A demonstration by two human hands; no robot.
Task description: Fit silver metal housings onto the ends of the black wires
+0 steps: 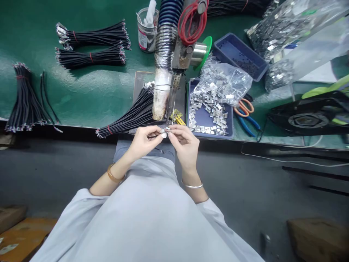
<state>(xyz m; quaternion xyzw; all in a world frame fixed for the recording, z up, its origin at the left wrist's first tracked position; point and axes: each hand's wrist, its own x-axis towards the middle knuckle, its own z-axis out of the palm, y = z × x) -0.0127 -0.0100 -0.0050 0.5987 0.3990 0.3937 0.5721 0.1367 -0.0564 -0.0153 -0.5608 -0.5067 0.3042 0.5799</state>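
My left hand (pixel 145 141) is closed in a pinch on a thin black cable, mostly hidden by the fingers; a cable end (pixel 159 150) shows just below. Facing it, my right hand (pixel 185 142) pinches a small silver metal connector (pixel 167 128), and the fingertips of both hands nearly meet. Just beyond them a soldering iron (pixel 171 98) points down from a metal holder, with a fume hose (pixel 160 91) beside it. A bundle of black cables (pixel 131 112) lies beyond my left hand. Close to my right hand is a blue tray (pixel 201 112) of silver connectors (pixel 218 118).
Tied cable bundles (pixel 94 58) and a loose group (pixel 21 98) lie at left. A plastic cup (pixel 147 34) stands behind the hose. Right of the tray are orange-and-blue pliers (pixel 247 114), a black fan (pixel 308 114), another blue tray (pixel 240 56) and bagged metal parts (pixel 280 40).
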